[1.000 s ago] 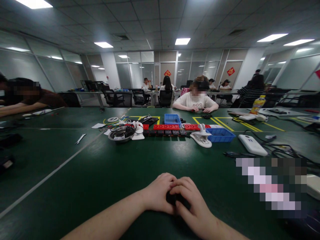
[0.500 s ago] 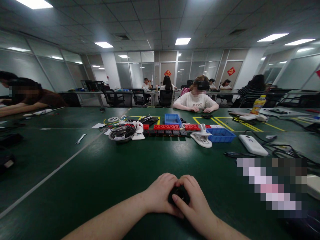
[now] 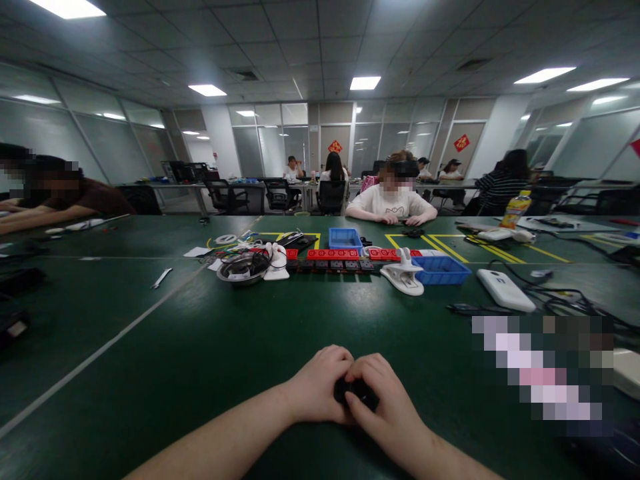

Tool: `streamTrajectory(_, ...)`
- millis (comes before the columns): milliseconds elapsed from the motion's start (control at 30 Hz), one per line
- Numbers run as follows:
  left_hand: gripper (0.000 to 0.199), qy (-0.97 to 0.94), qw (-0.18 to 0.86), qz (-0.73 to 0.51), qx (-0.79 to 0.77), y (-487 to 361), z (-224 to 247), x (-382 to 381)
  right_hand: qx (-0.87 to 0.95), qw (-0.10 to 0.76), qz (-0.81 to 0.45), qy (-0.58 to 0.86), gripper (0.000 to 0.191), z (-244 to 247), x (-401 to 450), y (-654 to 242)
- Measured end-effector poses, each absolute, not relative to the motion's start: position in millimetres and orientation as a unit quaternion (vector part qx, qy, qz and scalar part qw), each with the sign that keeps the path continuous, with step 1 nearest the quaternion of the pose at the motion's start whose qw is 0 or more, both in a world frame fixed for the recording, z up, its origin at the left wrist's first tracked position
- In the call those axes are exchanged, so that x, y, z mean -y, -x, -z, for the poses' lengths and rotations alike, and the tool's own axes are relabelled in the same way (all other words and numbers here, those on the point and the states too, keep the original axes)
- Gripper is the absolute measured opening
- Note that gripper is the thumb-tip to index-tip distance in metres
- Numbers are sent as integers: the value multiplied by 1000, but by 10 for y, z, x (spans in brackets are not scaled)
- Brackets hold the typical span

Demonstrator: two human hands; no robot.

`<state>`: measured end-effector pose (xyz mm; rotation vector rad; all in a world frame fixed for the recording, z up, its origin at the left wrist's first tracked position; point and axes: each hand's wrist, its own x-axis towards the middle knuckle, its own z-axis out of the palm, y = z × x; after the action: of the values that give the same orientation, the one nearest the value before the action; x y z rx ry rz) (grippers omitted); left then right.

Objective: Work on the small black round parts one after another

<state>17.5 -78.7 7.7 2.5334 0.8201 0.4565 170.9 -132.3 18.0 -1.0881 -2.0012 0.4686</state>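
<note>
Close in front of me, a small dark round object [image 3: 367,395] sits between my two hands above the green table [image 3: 225,353]. Its kind I cannot make out, since fingers cover much of it. My left hand [image 3: 323,387] is curled round its left side, with the fingertips mostly hidden. My right hand [image 3: 383,393] grips it from the right, thumb on the near side and bent fingers over the top. Both hands are closed and touch each other.
Across the table stand a metal bowl [image 3: 243,270], red power strips [image 3: 335,254], a white clip stand [image 3: 404,277] and a blue tray [image 3: 443,272]. A white device [image 3: 506,291] and cables lie right; a wrench [image 3: 161,278] lies left. A co-worker [image 3: 393,200] sits opposite.
My right hand's fingers have shifted slightly over the dark object, and the index finger now bends further across its top. The left hand has barely moved.
</note>
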Motion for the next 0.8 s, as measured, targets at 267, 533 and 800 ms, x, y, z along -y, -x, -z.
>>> streamTrajectory(267,30,-921,250,-152,-259,-126,-96,758,815,402,-216,358,16,-252,1364,-1720)
streamTrajectory(533,52,-913,239,-166,-285,-158,-89,789,804,409,-215,374,15,-195,1343,-1739)
streamTrajectory(800,47,-917,216,-150,-301,-171,-70,804,803,393,-198,402,12,-196,1337,-1710)
